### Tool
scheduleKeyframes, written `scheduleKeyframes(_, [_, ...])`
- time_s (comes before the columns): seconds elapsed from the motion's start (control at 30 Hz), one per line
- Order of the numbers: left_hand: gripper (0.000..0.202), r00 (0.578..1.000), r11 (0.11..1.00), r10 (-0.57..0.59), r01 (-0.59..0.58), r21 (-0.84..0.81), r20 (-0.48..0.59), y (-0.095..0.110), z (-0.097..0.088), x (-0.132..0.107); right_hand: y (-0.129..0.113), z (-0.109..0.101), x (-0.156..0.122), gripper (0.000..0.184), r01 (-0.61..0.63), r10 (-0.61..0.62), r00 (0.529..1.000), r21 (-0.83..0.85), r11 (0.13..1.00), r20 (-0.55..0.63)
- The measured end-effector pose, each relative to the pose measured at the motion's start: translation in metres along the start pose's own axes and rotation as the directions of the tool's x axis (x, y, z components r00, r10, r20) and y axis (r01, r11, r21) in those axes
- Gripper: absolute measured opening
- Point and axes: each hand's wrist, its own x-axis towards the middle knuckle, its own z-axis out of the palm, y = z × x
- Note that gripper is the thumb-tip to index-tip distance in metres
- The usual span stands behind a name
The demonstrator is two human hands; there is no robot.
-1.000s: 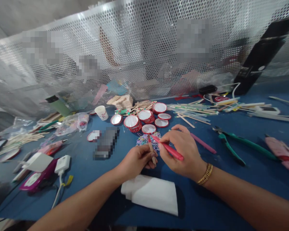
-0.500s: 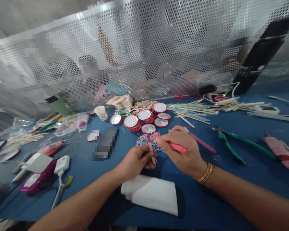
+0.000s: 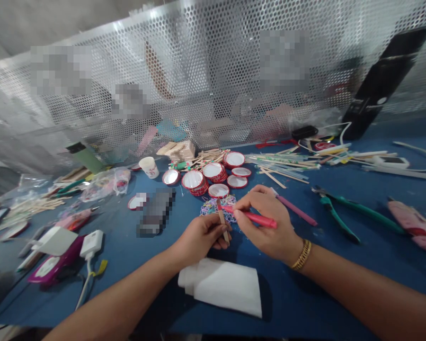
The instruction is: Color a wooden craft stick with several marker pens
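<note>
My left hand (image 3: pixel 199 235) is closed on a wooden craft stick (image 3: pixel 222 219), which it holds upright over the blue table. My right hand (image 3: pixel 268 222) grips a red marker pen (image 3: pixel 252 217) like a pencil, with its tip at the upper part of the stick. Just behind the stick lies a small heap of coloured rubber bands (image 3: pixel 213 206). A folded white cloth (image 3: pixel 224 285) rests on the table below both hands. A gold bracelet (image 3: pixel 301 255) circles my right wrist.
Red-rimmed round lids (image 3: pixel 215 175) and loose wooden sticks (image 3: pixel 284 163) cover the table's middle. Green-handled pliers (image 3: pixel 344 214) and a pink glue gun (image 3: pixel 413 226) lie at the right. A white charger (image 3: pixel 91 242), a pink device (image 3: pixel 53 265) and a paper cup (image 3: pixel 150 166) sit at the left. A perforated metal screen (image 3: pixel 213 71) closes the back.
My right hand has shifted the red pen's tip along the stick and turned it flatter. The left hand and the stick have stayed in place.
</note>
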Motion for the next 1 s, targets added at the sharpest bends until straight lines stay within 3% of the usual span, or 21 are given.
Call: scheduleKeyframes(1.0, [0.039, 1.0, 1.0, 0.005, -0.005, 0.002, -0.018, 0.0025, 0.0015, -0.0004, 0.0037, 0.005, -0.0053, 0.012, 0.063, -0.064, 0.998, -0.103, 0.993, -0.001])
